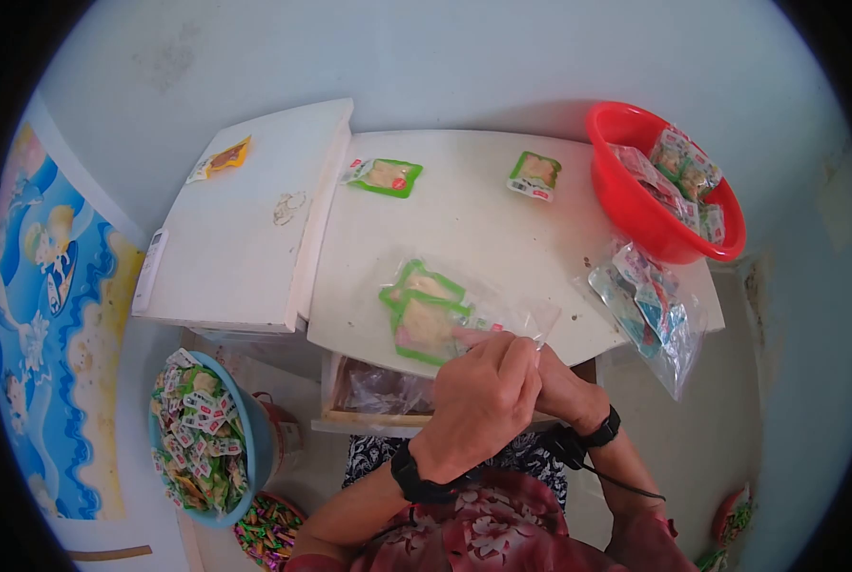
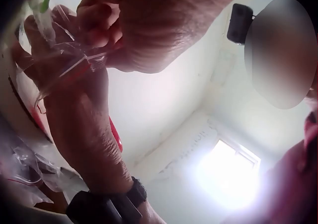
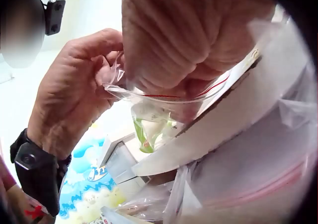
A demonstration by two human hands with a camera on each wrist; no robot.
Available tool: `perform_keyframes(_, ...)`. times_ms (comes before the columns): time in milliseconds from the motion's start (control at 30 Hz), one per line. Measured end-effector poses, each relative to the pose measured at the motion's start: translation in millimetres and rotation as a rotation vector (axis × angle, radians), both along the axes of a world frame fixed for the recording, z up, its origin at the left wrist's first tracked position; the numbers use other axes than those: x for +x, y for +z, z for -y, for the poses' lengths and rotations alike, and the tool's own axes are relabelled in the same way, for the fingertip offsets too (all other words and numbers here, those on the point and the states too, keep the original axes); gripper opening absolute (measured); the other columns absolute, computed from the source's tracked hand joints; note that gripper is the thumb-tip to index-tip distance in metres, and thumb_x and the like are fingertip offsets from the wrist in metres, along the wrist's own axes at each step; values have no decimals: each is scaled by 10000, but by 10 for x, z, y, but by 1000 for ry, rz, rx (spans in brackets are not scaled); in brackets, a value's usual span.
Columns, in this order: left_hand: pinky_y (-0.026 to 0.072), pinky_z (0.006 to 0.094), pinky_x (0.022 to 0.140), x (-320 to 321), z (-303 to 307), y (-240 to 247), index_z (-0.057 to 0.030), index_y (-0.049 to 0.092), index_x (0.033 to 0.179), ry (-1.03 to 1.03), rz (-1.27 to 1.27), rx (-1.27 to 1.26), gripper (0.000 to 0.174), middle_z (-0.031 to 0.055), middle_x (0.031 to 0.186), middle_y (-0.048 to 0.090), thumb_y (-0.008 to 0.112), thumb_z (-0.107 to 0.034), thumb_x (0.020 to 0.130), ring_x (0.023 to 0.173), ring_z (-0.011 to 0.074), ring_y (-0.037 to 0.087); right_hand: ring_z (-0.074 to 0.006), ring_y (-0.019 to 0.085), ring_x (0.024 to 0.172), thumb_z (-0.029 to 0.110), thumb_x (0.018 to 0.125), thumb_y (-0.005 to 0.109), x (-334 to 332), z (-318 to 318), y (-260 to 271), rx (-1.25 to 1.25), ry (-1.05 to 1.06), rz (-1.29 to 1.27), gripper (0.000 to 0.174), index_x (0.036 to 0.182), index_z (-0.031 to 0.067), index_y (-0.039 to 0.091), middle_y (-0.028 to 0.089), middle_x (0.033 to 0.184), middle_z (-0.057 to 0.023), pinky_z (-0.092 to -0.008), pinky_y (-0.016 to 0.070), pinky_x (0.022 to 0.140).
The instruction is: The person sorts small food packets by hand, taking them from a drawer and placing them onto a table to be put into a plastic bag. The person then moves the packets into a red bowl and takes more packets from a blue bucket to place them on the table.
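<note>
A clear zip bag (image 1: 502,305) with a red seal line lies at the front of the white table, holding green-edged snack packets (image 1: 426,322). My left hand (image 1: 488,396) pinches the edge of its mouth, the fingers curled, as the right wrist view shows on that hand (image 3: 74,87). My right hand (image 1: 564,386) reaches through the mouth. In the left wrist view the plastic and seal cross this hand (image 2: 74,110). Its extended fingertips lie beside the packets, and the left hand covers much of it in the head view.
Two single packets (image 1: 388,176) (image 1: 534,175) lie toward the table's back. A red basin (image 1: 602,172) with filled bags stands back right, another filled bag (image 1: 650,305) near the right edge. Below are an open drawer (image 1: 369,422) and a blue tub (image 1: 259,448) of packets.
</note>
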State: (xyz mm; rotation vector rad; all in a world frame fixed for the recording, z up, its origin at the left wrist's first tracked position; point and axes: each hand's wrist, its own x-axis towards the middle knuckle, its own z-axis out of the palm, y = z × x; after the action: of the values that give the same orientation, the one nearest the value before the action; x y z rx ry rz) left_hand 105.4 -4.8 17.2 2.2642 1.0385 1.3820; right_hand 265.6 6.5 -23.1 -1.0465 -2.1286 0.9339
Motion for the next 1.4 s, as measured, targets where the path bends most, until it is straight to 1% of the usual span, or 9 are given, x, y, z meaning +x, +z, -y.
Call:
perform_keyframes(233, 541, 395, 612, -68, -34, 12, -39, 653, 1041, -11, 30, 47, 166, 110, 912, 703, 694, -9, 884, 743, 314, 694, -329, 658, 1045, 204, 871, 734, -240, -206, 62, 149, 163, -165, 628, 1476, 128, 582, 702, 1157, -138, -428, 526, 885)
perform_keyframes(533, 493, 318, 583, -352, -38, 22, -32, 661, 1088, 19, 141, -45, 197, 66, 870, 686, 712, -33, 898, 657, 212, 613, -330, 667, 1041, 141, 843, 733, -102, -272, 26, 157, 195, 0, 483, 1321, 165, 673, 713, 1156, -84, -434, 548, 923)
perform_keyframes(633, 497, 320, 699, -727, -120, -138, -17, 645, 1179, 199, 65, -31, 244, 98, 1000, 674, 633, -6, 935, 808, 203, 605, -326, 676, 1025, 78, 827, 731, -138, -354, -30, 326, 122, -66, 449, 1268, 142, 675, 719, 1181, -71, -433, 563, 901)
perform_keyframes(733, 504, 343, 829, -1080, -155, -329, -1, 606, 1277, 368, -13, -56, 337, 143, 1150, 649, 565, 36, 945, 984, 241, 615, -341, 682, 1062, 39, 861, 690, -234, -295, 101, 266, 13, 25, 382, 1239, 89, 717, 707, 1252, -127, -404, 563, 940)
perform_keyframes(833, 508, 346, 893, -1296, -153, -486, 4, 567, 1355, 385, -2, -165, 420, 165, 1251, 634, 533, 66, 941, 1080, 257, 616, -328, 690, 1020, 86, 908, 704, -246, -340, -9, 215, 11, -168, 294, 1201, 75, 735, 733, 1168, -122, -394, 572, 883)
perform_keyframes(933, 511, 343, 924, -1342, -162, -508, 1, 538, 1412, 363, 36, -251, 467, 167, 1298, 642, 520, 71, 950, 1110, 248, 624, -321, 695, 1015, 90, 954, 667, -240, -344, 90, -247, -186, -329, 233, 1166, 59, 756, 743, 1127, -145, -384, 564, 898)
perform_keyframes(1067, 509, 335, 937, -1379, -186, -529, -5, 517, 1450, 298, 146, -391, 467, 148, 1281, 675, 523, 42, 985, 1080, 223, 638, -328, 688, 986, 99, 949, 680, -278, -348, 6, 274, 62, -205, 208, 1137, 81, 765, 752, 1152, -119, -384, 558, 883)
perform_keyframes(1267, 518, 343, 936, -1460, -251, -494, -8, 548, 1427, 268, 161, -442, 421, 152, 1288, 677, 555, -23, 1007, 1082, 229, 640, -344, 682, 1052, 148, 923, 704, -373, -215, 166, 202, 165, 65, 301, 1222, 144, 736, 679, 1348, -114, -419, 574, 950)
perform_keyframes(1400, 497, 399, 1020, -1370, -252, -319, -5, 589, 1399, 313, -302, -49, 446, 180, 1362, 630, 574, -11, 954, 1261, 323, 576, -348, 686, 1124, 154, 893, 733, -340, -186, 106, 321, 156, -70, 423, 1312, 139, 680, 654, 1378, -127, -432, 583, 957)
